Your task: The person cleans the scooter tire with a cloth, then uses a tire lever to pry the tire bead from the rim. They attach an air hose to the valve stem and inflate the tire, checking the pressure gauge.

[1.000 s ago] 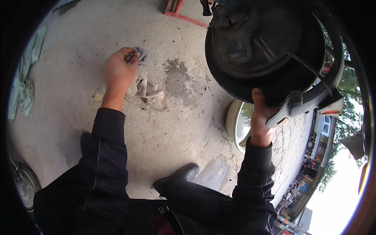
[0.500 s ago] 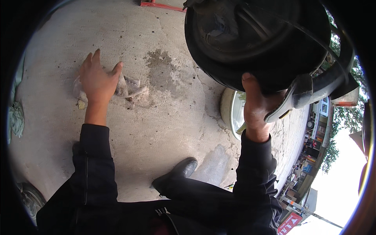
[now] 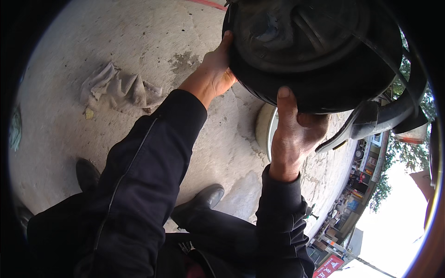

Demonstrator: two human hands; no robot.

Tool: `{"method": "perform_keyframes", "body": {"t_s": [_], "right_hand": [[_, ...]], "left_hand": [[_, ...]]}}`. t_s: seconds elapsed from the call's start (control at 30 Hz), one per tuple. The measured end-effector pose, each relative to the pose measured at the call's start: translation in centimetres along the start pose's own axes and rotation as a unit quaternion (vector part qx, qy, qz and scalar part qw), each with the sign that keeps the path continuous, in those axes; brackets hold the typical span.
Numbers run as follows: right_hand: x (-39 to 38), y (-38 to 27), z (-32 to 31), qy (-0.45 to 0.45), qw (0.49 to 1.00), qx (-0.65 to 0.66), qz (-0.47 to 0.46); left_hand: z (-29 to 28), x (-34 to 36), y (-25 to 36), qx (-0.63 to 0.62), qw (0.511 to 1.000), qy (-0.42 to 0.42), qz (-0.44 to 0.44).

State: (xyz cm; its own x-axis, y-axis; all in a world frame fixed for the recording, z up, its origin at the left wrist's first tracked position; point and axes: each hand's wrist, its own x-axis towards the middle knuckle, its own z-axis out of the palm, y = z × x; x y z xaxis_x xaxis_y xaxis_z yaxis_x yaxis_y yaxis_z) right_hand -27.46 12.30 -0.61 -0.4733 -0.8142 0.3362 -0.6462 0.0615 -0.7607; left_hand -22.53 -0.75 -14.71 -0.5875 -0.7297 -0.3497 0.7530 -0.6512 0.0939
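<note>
A black wheel with a rubber tyre [image 3: 273, 90] fills the upper right, its dark hub side facing me. My left hand [image 3: 213, 72] grips the tyre's left edge, thumb up along the side and fingers partly hidden beneath. At the near edge my right hand [image 3: 299, 132] is closed on the same tyre, its thumb on the sidewall and its other fingers mostly out of sight. Beside the wheel on the right runs a curved black and grey part [image 3: 387, 118], with a thin cable crossing above it.
A crumpled dirty rag [image 3: 118, 90] lies on the concrete floor [image 3: 153, 41] to the left. Under my right hand stands a pale round basin [image 3: 263, 125], partly hidden. My shoe [image 3: 208, 197] is in the lower middle. Cluttered shelves [image 3: 352, 190] line the right side.
My left hand has left the rag and moved right to grip the tyre. The right hand stays on the tyre, shifted slightly. The rag remains on the floor.
</note>
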Motion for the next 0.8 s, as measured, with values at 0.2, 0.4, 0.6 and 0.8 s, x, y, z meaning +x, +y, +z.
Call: {"method": "perform_keyframes", "body": {"t_s": [0.2,0.4,0.6,0.8], "right_hand": [[-0.8,1.8,1.8,0.044,0.998,0.043,-0.026],[-0.6,0.3,1.2,0.040,0.999,0.014,0.004],[0.3,-1.6,0.2,0.031,0.999,-0.029,0.009],[-0.1,-1.3,0.6,0.018,0.999,-0.001,0.049]], "left_hand": [[1.4,-4.3,-3.0,-0.082,0.996,0.003,-0.021],[5.1,-10.5,-5.5,-0.165,0.980,0.030,-0.107],[3.3,-9.1,-3.3,-0.183,0.973,-0.054,-0.129],[1.3,-4.0,-3.2,-0.286,0.951,-0.095,-0.069]]}}
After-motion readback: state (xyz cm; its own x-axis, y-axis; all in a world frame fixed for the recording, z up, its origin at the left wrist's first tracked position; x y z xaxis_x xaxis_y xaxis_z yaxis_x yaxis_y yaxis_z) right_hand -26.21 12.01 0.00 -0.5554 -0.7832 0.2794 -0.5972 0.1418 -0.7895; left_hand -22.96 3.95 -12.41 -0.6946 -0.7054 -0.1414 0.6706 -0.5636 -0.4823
